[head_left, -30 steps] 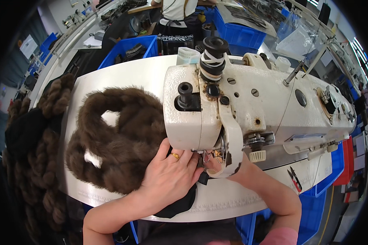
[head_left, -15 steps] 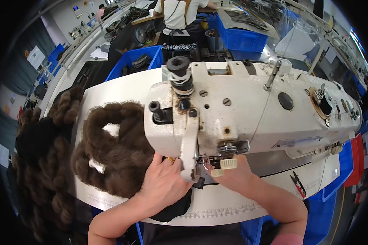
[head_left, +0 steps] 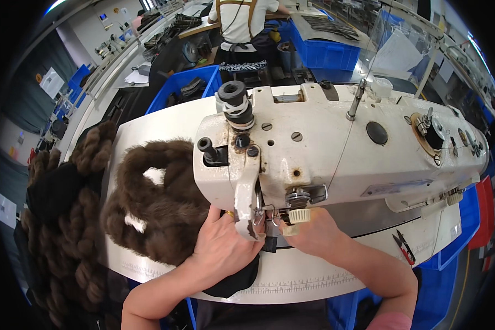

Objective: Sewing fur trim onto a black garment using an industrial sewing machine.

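A white sewing machine point(head_left: 335, 148) stands in front of me, with both hands low at its needle end. My left hand point(head_left: 225, 242) is closed over the edge of a brown fur piece point(head_left: 154, 220); one finger wears a ring, and its fingertips are partly hidden by the machine head. Black cloth point(head_left: 234, 283) belonging to or lying with the fur shows below this hand. My right hand point(head_left: 316, 234) reaches in from the other side of the needle, fingers drawn together behind a cream knob point(head_left: 300, 215); what they hold is hidden.
Red-handled thread snips point(head_left: 404, 247) lie on the white machine table point(head_left: 313, 280) at the right. More brown fur pieces point(head_left: 82, 242) are heaped at the left. Blue bins point(head_left: 327, 54) stand behind and at the right. Beyond the machine, a person point(head_left: 242, 25) works with their back to me.
The view has shifted slightly, so the machine sits a little further left in the picture. Both hands keep nearly the same places by the needle.
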### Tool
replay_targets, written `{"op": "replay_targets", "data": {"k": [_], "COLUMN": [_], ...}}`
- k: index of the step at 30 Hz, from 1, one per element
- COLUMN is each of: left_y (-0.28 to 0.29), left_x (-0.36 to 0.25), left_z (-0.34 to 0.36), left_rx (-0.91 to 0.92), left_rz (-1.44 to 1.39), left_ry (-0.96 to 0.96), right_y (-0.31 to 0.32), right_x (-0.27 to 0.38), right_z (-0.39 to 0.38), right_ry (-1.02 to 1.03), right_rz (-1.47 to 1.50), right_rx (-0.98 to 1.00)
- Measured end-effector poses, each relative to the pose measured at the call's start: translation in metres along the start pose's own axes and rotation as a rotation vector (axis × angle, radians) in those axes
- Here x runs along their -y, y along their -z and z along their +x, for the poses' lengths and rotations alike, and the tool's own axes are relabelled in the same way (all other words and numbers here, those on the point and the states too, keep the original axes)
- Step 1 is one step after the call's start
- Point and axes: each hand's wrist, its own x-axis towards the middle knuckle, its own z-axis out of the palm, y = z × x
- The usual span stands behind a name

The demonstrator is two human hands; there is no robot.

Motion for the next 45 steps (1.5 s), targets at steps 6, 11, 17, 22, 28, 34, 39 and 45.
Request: {"op": "replay_targets", "data": {"k": [6, 11, 17, 22, 28, 34, 39, 45], "left_y": [0.001, -0.011, -0.017, -0.022, -0.028, -0.009, 0.033, 0.024], "left_x": [0.003, 0.004, 0.005, 0.005, 0.000, -0.005, -0.029, -0.049], "left_z": [-0.006, -0.006, -0.003, -0.003, -0.004, -0.015, -0.141, -0.186], "left_rx": [0.204, 0.039, -0.031, -0.102, -0.077, -0.353, -0.461, -0.041], "left_rz": [-0.012, -0.002, -0.009, 0.007, 0.042, -0.314, -0.618, -0.992], "left_ry": [0.041, -0.006, -0.030, -0.053, 0.011, -0.074, -0.051, 0.510], "right_y": [0.001, -0.002, -0.015, -0.004, -0.004, 0.010, 0.023, 0.012], "right_x": [0.001, -0.003, -0.008, -0.003, 0.000, 0.008, 0.051, 0.058], "right_z": [0.001, 0.002, -0.001, 0.006, 0.005, 0.001, -0.019, 0.021], "right_ry": [-0.001, 0.028, -0.072, -0.061, -0.078, -0.072, -0.101, -0.222], "right_rz": [-0.081, -0.103, 0.027, -0.081, -0.133, 0.019, 0.378, 0.448], "right_rx": [-0.011, -0.085, -0.111, -0.130, -0.105, -0.247, -0.334, -0.195]}}
